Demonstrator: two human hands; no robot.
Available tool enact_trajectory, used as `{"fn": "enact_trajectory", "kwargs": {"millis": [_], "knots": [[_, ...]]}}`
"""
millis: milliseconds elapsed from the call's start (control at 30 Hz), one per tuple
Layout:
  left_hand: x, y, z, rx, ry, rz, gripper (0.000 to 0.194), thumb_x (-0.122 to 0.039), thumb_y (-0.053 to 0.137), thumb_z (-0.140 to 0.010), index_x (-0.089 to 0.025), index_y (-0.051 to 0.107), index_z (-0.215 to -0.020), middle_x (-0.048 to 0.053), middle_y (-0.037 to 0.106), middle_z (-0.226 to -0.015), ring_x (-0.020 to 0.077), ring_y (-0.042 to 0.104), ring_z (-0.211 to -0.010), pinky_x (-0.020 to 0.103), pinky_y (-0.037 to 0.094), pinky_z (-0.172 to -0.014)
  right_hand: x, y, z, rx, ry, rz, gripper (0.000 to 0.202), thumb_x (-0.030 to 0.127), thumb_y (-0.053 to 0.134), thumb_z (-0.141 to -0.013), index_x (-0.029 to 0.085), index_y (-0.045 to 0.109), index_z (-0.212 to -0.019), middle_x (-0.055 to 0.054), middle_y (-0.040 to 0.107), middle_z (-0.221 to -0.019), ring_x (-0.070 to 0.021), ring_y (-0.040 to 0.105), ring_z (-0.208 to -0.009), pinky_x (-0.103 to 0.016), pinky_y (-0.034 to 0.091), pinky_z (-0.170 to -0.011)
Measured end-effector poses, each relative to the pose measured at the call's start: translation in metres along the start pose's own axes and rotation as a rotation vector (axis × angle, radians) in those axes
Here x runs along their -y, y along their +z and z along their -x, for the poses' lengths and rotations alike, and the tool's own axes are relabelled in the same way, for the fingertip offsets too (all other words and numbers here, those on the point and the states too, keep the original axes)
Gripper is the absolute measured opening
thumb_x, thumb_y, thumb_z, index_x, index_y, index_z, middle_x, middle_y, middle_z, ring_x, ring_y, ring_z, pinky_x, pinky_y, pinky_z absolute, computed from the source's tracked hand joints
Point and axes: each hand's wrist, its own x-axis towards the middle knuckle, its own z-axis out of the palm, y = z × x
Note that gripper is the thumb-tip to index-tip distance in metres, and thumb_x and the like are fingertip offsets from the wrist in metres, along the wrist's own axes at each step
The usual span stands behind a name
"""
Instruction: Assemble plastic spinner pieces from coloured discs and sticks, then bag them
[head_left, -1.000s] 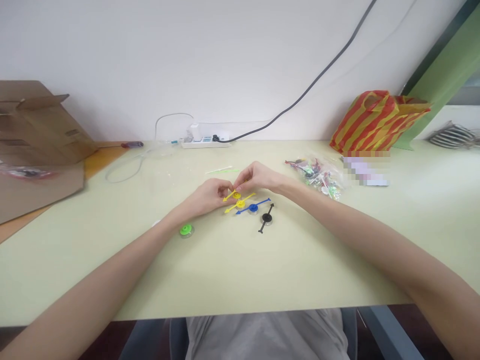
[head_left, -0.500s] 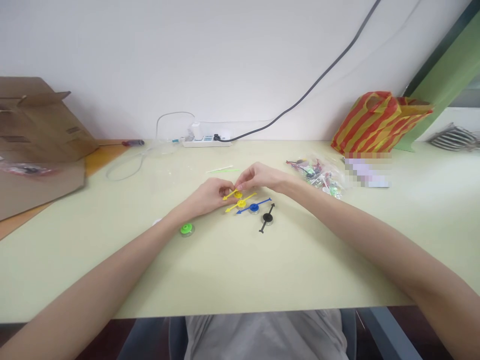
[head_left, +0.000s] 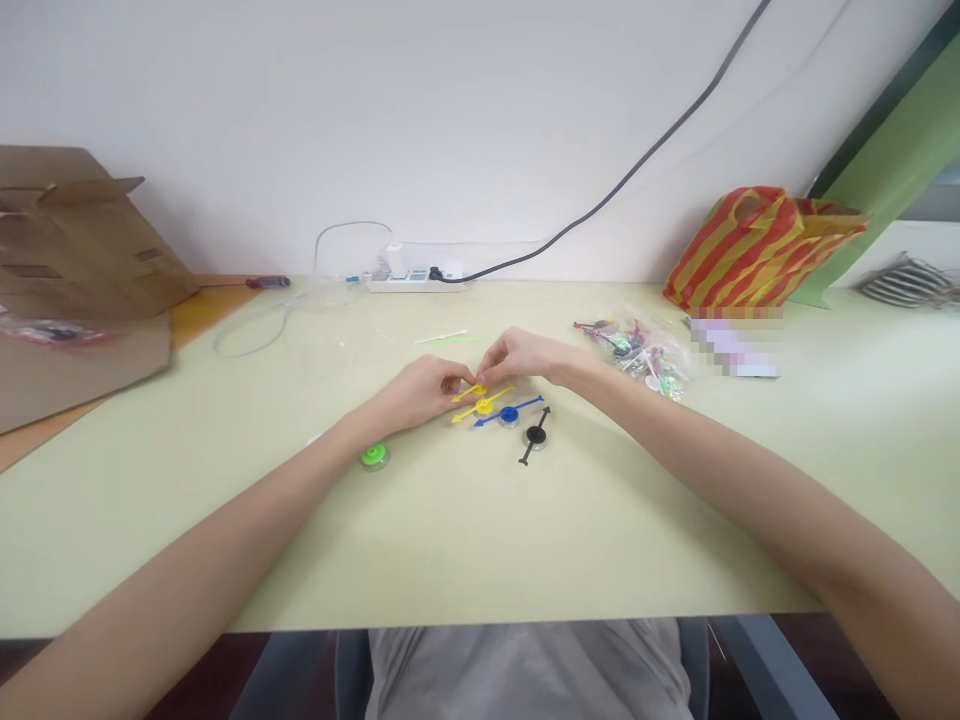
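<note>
My left hand and my right hand meet at a yellow arrow spinner, both with fingers closed on it; its far end is hidden by my right fingers. Just in front lies a second yellow arrow spinner. Beside that, toward the right, are a blue arrow spinner and a black arrow spinner, each on a clear round base. A green disc on a clear base, with no arrow on it, lies beside my left forearm. Behind my hands rest thin white and green strips.
A clear bag of colourful parts lies right of my right hand. Farther back stand a red-and-yellow striped bag and a white power strip with a dark cable. A cardboard box and a screwdriver are at the left.
The yellow spinner between my hands has tilted or shifted slightly, and less of it shows now. My fingers stay on it; the other spinners lie as before.
</note>
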Motion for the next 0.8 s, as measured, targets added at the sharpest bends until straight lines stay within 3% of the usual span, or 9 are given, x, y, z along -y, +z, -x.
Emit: {"fn": "enact_trajectory", "kwargs": {"millis": [200,433,600,800], "knots": [[-0.004,-0.004,0.002,0.041,0.026,-0.071,0.032,-0.047,0.063,-0.089,-0.02,0.075,-0.101,-0.003,0.049,-0.064,0.0116,0.039,-0.056,0.025,0.029,-0.055,0.004,0.002,-0.001,-0.021,0.002,0.079,0.01,0.023,0.077,-0.073,0.016,0.079,-0.079,-0.001,0.072,-0.072,-0.0135,0.06,-0.072,-0.022,0.043,-0.062],[-0.009,-0.017,0.006,0.163,0.044,-0.019,0.032,-0.05,0.061,-0.089,-0.019,0.069,-0.083,-0.002,0.041,-0.065,0.0119,0.033,-0.056,0.027,0.025,-0.053,0.007,0.004,-0.001,0.008,0.001,0.094,0.008,0.021,0.077,-0.074,0.015,0.079,-0.079,-0.004,0.075,-0.076,-0.0145,0.063,-0.074,-0.021,0.046,-0.063],[-0.011,-0.024,0.006,0.261,-0.003,0.061,0.032,-0.048,0.059,-0.09,-0.02,0.074,-0.092,-0.002,0.043,-0.066,0.0121,0.036,-0.057,0.028,0.025,-0.053,0.007,0.005,0.0,0.014,-0.017,0.083,0.008,0.021,0.076,-0.076,0.014,0.078,-0.078,-0.005,0.076,-0.078,-0.0152,0.065,-0.075,-0.021,0.048,-0.063],[-0.011,-0.022,0.005,0.216,0.011,0.075,0.033,-0.043,0.061,-0.087,-0.019,0.078,-0.101,-0.001,0.048,-0.064,0.0116,0.037,-0.056,0.027,0.027,-0.056,0.005,0.006,0.0,0.013,-0.014,0.064,0.006,0.02,0.077,-0.073,0.015,0.078,-0.075,-0.004,0.078,-0.078,-0.0153,0.067,-0.076,-0.02,0.048,-0.064]]}}
